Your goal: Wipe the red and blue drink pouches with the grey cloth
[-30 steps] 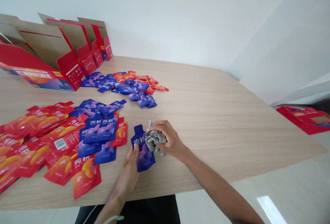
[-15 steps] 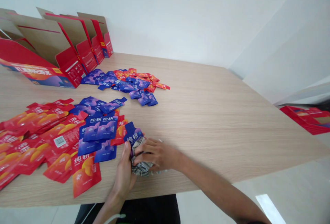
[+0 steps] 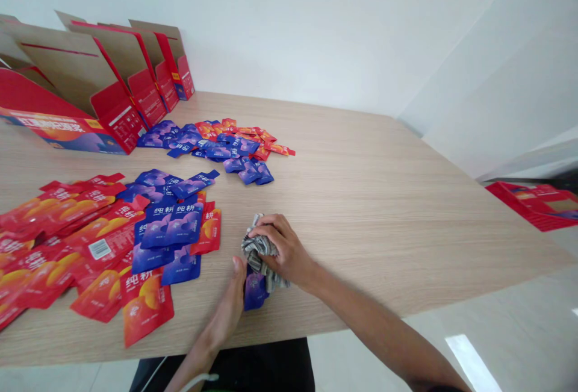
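Note:
My right hand [image 3: 284, 250] is closed round a crumpled grey striped cloth [image 3: 258, 248] and presses it down on a blue pouch [image 3: 255, 289] lying on the wooden table [image 3: 383, 199]. Most of that pouch is hidden under the cloth and hand. My left hand [image 3: 228, 311] lies along the pouch's left side, thumb up against its edge, holding it in place on the table.
To the left lies a spread of red and blue pouches [image 3: 108, 241]. A second heap of pouches [image 3: 221, 142] lies farther back. Open red cardboard boxes [image 3: 81, 91] stand at the back left. Red flat cartons [image 3: 537, 202] lie on the floor at right.
My right hand has moved the cloth back up the blue pouch from its lower end. The pouch now lies lower and more covered; my left hand stays at its left edge.

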Tool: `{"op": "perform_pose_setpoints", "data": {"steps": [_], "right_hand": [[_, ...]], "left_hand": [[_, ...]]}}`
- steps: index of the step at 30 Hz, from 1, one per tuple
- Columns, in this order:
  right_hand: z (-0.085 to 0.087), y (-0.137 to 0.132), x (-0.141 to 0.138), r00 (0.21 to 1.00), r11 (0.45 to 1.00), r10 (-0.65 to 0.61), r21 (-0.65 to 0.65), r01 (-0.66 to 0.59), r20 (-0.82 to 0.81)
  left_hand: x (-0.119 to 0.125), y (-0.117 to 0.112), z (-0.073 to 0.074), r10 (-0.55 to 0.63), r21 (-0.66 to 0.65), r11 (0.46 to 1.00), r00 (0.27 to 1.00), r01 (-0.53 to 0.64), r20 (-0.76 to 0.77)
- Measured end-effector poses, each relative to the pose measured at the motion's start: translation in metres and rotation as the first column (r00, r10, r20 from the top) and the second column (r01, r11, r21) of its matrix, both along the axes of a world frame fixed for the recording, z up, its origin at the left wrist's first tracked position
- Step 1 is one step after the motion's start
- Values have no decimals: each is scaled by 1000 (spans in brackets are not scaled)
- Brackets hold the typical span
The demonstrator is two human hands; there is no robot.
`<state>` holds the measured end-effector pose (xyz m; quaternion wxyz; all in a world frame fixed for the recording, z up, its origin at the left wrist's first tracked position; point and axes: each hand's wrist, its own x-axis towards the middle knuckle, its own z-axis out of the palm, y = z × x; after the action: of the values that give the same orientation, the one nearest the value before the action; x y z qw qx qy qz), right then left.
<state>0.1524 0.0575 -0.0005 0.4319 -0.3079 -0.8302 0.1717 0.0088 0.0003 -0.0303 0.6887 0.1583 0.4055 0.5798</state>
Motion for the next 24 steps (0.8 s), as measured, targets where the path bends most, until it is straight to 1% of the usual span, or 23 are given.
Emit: {"op": "perform_pose_setpoints", "data": {"steps": [2,4,7,9,12,15,17,19,22,24], "right_hand": [[-1,0,-1,1000,1000,3,1,-3,-6],[-4,0,-2,999,999,36,16,-36,22],[-6,-1,-3,984,992,119,36,-125,136],[-5,-2,-4,947,974,203,52,-222,249],[0,-2,-5,863,919,330,81,-387,383],[3,-2,-6,805,880,386,80,-468,451],[3,-2,-6,795,880,381,80,-469,472],[3,-2,-4,810,895,346,93,-436,473],[1,-2,-2,878,940,239,127,-316,415],[1,-1,-1,927,967,158,139,-216,339]], "left_hand": [[-1,-2,-2,-21,-2,1000,1000,21,13],[-3,-2,-3,-33,-11,999,999,33,26],[-7,0,3,-23,-62,998,995,29,94],[-11,2,11,19,-113,994,990,-3,141],[-15,5,25,105,-162,983,984,-81,144],[-17,5,31,143,-194,974,982,-118,121],[-17,5,30,145,-200,972,983,-121,112],[-14,5,26,118,-175,980,984,-94,134],[-10,5,17,49,-108,994,979,-28,197],[-7,6,12,30,-89,996,976,-11,216]]}}
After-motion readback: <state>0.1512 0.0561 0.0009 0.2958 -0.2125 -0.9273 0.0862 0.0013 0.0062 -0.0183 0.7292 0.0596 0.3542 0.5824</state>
